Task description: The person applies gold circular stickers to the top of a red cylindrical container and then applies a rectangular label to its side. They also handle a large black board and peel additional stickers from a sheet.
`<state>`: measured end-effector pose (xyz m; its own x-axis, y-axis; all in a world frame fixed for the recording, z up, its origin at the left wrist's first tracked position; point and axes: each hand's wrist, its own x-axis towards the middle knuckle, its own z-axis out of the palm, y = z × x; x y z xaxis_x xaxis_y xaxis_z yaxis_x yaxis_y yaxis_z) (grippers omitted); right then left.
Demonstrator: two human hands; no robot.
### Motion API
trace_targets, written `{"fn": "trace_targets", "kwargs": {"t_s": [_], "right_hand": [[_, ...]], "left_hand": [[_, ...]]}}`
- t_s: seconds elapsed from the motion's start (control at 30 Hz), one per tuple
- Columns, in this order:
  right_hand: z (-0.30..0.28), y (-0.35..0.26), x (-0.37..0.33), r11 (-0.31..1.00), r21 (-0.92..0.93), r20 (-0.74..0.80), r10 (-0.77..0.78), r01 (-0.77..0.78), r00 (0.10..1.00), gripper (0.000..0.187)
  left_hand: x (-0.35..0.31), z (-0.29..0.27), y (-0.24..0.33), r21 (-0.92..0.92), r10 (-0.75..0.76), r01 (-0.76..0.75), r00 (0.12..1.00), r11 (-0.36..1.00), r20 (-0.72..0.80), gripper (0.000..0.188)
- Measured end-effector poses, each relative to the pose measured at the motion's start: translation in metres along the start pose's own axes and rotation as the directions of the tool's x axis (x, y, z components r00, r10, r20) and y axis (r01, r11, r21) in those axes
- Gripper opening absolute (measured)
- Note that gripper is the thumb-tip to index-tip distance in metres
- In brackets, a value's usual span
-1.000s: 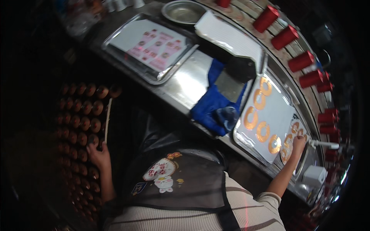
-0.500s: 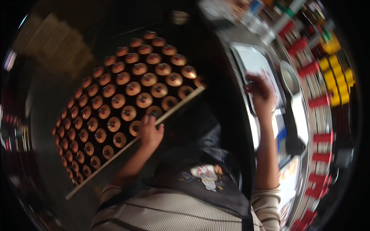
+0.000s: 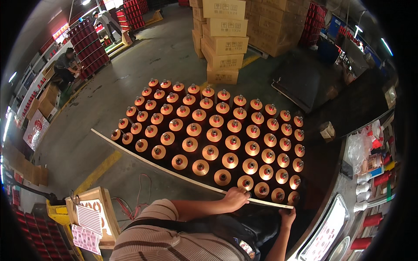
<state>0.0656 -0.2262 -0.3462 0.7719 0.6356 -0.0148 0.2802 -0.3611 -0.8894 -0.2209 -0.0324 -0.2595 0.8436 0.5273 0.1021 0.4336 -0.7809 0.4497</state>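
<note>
Bottles (image 3: 214, 135), many, with red shoulders and a flat tan collar around each neck: set upright in rows at centre, directly before the wearer, evenly spaced, presumably to keep collars from overlapping. Base beneath: lost in shadow.

Wooden strip (image 3: 270, 203), long, pale, narrow: laid along the near edge of the rows, likely as edging to keep the outer bottles in line.

Left hand (image 3: 236, 199): curled over the strip, seemingly clamped on it, close beside a bottle neck; so placed, by judgement, for steadying. Right hand (image 3: 286, 216): at the strip's right end, fingers against it; cannot tell whether closed. Hands apart, a short length of strip between.

Workbench (image 3: 349, 187), grey, to the right: bearing a metal tray with a printed sheet inside, a clear plastic bag (image 3: 358, 150) and red cylinders (image 3: 373, 219).

Floor (image 3: 152, 65), grey and stained, with yellow marking (image 3: 100, 172). At lower left, a wood-framed board (image 3: 112, 214) with papers attached.

Cartons (image 3: 225, 45), brown, stacked beyond the rows. Farther off at left: red stock (image 3: 88, 45) in a tall stack, one crouched co-worker (image 3: 66, 66), another bending over.
</note>
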Motion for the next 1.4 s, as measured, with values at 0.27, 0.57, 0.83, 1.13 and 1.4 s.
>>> {"fn": "trace_targets", "kwargs": {"t_s": [0.27, 0.57, 0.83, 1.13, 1.4], "right_hand": [[-0.017, -0.040, -0.016, 0.978, -0.210, -0.020, -0.018, 0.014, 1.000, 0.037], [-0.006, -0.192, -0.039, 0.923, -0.092, -0.044, -0.378, 0.373, 0.925, 0.048], [0.022, -0.247, -0.079, 0.933, 0.343, 0.243, -0.203, 0.112, 0.948, 0.056], [0.063, -0.239, -0.093, 0.873, 0.463, 0.208, -0.275, 0.153, 0.939, 0.043], [0.081, -0.351, -0.136, 0.823, 0.431, 0.110, -0.455, 0.370, 0.883, 0.040]], "left_hand": [[-0.021, -0.016, 0.005, -0.017, 0.100, -0.102, 0.990, 0.995, -0.099, 0.024], [-0.051, -0.149, -0.020, 0.022, 0.165, -0.166, 0.938, 0.986, -0.305, 0.033], [-0.102, -0.255, -0.031, 0.031, 0.205, -0.209, 0.901, 0.977, -0.383, 0.044], [-0.124, -0.312, -0.051, 0.103, 0.187, -0.156, 0.823, 0.982, -0.536, 0.051], [-0.148, -0.373, -0.099, -0.076, 0.053, -0.137, 0.749, 0.988, -0.660, 0.047]]}}
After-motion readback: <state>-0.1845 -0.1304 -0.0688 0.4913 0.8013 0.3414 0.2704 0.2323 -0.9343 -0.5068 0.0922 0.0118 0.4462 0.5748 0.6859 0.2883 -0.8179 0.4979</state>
